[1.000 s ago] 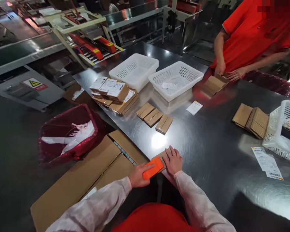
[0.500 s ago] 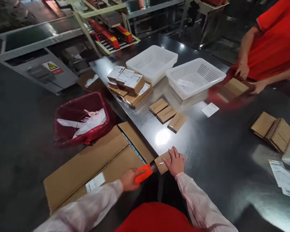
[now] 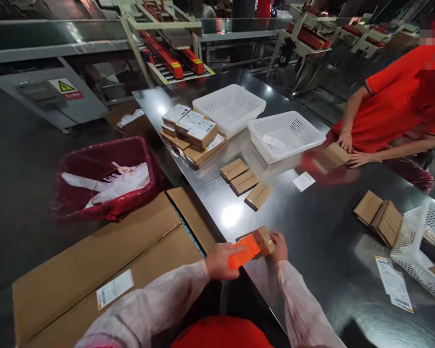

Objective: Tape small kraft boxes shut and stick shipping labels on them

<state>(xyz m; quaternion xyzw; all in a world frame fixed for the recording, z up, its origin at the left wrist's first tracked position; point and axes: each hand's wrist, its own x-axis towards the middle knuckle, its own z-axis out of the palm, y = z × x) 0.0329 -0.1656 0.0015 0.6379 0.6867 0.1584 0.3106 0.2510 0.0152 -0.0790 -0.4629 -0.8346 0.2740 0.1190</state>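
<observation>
My left hand (image 3: 220,261) is closed around an orange tool (image 3: 243,252), which lies against a small brown cardboard box (image 3: 264,238). My right hand (image 3: 281,247) grips that box from the right and holds it tilted up at the near edge of the steel table (image 3: 311,232). Both my sleeves are pale and translucent. Three flat brown boxes (image 3: 245,182) lie in a row further up the table.
A large open carton (image 3: 105,261) sits at my left, a red-lined bin (image 3: 105,176) behind it. Labelled boxes (image 3: 194,133) and two white baskets (image 3: 230,107) (image 3: 284,134) stand at the back. A person in an orange shirt (image 3: 402,104) handles a box (image 3: 333,154) opposite. More boxes (image 3: 380,217), a basket (image 3: 426,244) and a label (image 3: 393,282) are right.
My right hand went from lying flat on the small box to gripping and tilting it up. The orange tool swung left off the box, then back against it.
</observation>
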